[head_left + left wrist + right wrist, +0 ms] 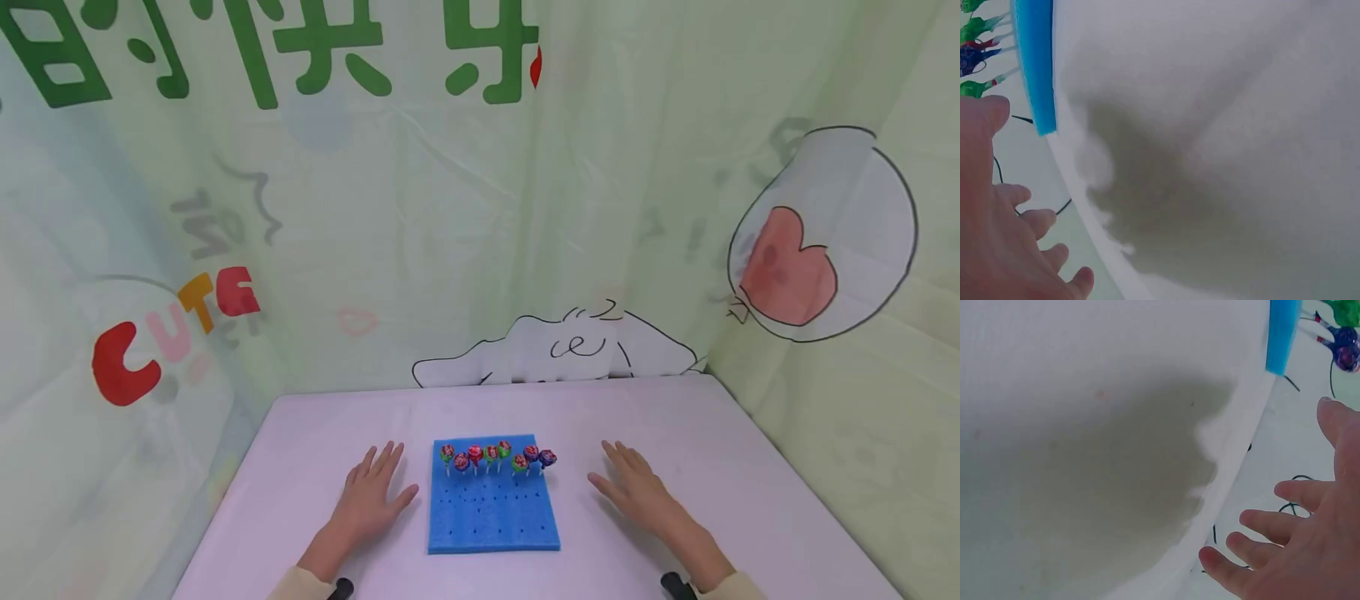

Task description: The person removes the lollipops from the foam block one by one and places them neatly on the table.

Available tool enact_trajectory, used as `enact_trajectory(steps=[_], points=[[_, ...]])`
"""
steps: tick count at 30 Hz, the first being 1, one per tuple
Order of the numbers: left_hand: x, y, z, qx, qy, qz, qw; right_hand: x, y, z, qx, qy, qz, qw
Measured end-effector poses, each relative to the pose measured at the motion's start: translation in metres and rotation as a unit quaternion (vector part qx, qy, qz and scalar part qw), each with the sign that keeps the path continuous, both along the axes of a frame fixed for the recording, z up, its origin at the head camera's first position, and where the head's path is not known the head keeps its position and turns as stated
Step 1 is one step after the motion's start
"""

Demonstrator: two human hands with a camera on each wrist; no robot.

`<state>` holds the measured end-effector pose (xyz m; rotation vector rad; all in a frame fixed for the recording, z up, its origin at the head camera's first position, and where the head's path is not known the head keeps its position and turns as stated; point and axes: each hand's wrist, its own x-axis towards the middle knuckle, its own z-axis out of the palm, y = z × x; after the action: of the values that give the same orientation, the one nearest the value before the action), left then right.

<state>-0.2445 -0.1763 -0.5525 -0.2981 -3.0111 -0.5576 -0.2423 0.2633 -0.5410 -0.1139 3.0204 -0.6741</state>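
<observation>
Left hand (367, 497), lower left of the head frame: fingers extended and released; the thumb points at the left edge of the board, near but apart. Blue board (491, 517), lower centre: a perforated block holding eight lollipops (491, 453), sticks seated in a line of holes at its far end, heads wrapped in red, green and purple. Vacant holes occupy the nearer portion. The rightmost head projects past the right edge. Right hand (639, 492), lower right: fingers extended and released, separated from the board by a wider strip of table (637, 408); the table's right edge slopes beyond
</observation>
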Motion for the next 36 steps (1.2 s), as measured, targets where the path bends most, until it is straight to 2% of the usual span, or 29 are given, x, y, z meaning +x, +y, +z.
enact_trajectory(steps=[9,16,21,27,36], points=[[0.003,0.020,0.006,0.002,-0.021,-0.050,0.9985,0.008,-0.025,0.012,-0.012,0.042,0.045,0.998],[0.004,0.031,0.008,-0.001,-0.028,-0.075,0.9968,0.010,-0.044,0.018,-0.013,0.098,0.074,0.992],[0.002,0.033,0.001,-0.015,-0.030,-0.076,0.9965,0.010,-0.056,0.018,0.007,0.153,0.079,0.985],[0.000,0.034,-0.009,-0.024,-0.045,-0.066,0.9965,0.008,-0.067,0.020,0.032,0.226,0.095,0.969],[-0.004,0.033,-0.015,-0.032,-0.048,-0.064,0.9963,0.001,-0.076,0.013,0.058,0.275,0.082,0.956]])
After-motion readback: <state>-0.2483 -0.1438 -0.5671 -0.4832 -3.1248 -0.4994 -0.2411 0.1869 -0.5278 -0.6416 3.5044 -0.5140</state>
